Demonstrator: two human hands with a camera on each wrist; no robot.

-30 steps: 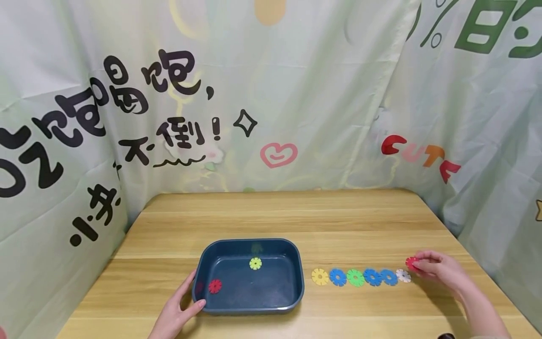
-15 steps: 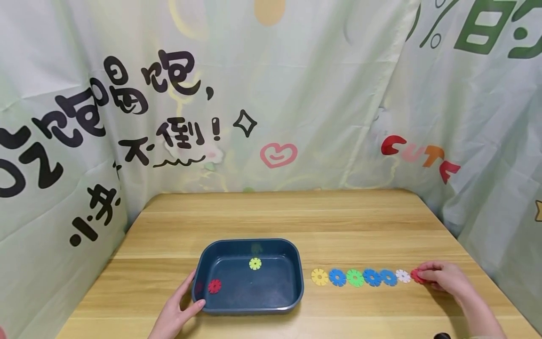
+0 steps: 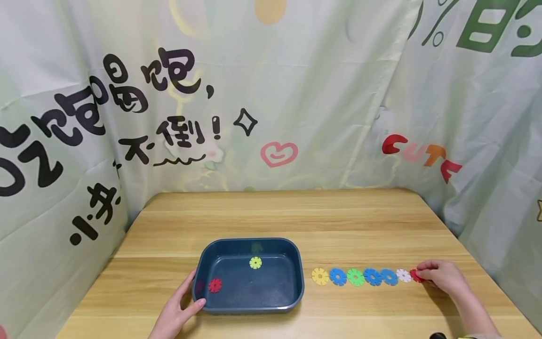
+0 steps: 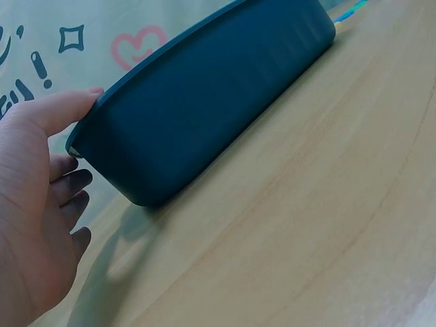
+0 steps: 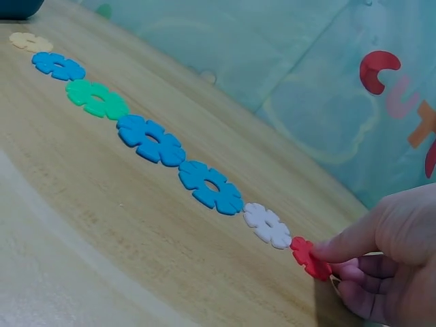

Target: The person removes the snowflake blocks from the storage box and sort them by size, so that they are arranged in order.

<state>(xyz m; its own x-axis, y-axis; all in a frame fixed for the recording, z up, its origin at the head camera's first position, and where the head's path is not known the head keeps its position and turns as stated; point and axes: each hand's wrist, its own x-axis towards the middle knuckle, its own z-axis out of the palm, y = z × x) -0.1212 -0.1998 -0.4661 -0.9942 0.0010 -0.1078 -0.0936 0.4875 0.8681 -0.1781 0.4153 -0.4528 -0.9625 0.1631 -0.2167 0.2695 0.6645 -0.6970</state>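
My left hand (image 3: 177, 308) grips the near left corner of a dark blue rectangular tray (image 3: 250, 310), thumb over the rim and the other fingers along its outside. In the right wrist view, my right hand (image 5: 409, 252) pinches a red snowflake disc (image 5: 304, 253) at the table's surface, its thumb on the upper face. That disc is at the right end of a row, beside a white snowflake disc (image 5: 267, 225). Leftward from there lie two blue discs (image 3: 380, 277), a green disc (image 3: 355, 283), a blue disc (image 3: 338, 283) and a yellow disc (image 3: 319, 282).
Inside the tray are a red disc (image 3: 215, 285) and a yellow-green disc (image 3: 255, 262), well apart. Everything stands on a wooden table (image 3: 279, 216) with printed curtains (image 3: 322, 117) behind and at the sides. A small black object (image 3: 438, 335) shows at the bottom edge.
My right hand has brought the red disc down from above the row's right end to the table, then slid it slightly left against the white one. My left hand and the tray have stayed put.
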